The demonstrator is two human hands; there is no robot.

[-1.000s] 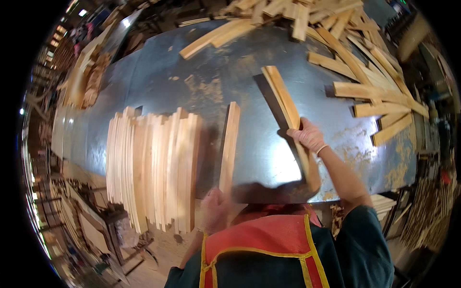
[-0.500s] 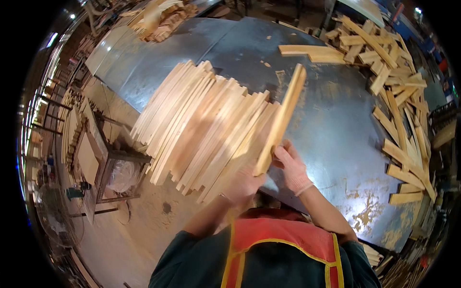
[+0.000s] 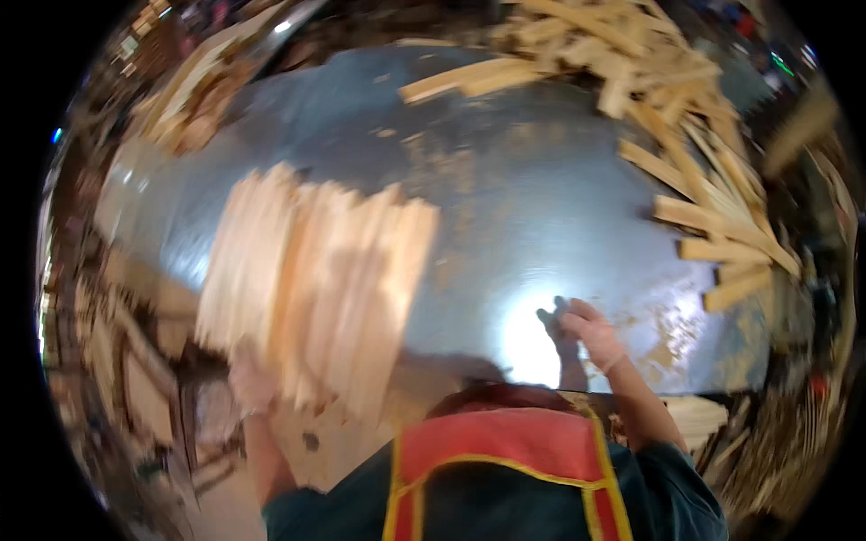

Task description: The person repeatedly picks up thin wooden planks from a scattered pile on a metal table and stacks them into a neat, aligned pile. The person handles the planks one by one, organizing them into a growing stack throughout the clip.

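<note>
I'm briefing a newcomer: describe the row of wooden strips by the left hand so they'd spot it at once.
Find the big dark metal table and look to its near left. The row of wooden strips lies there, the left hand at its near ends. Its pieces run side by side, roughly parallel, unlike the jumbled wood heap at far right.
</note>
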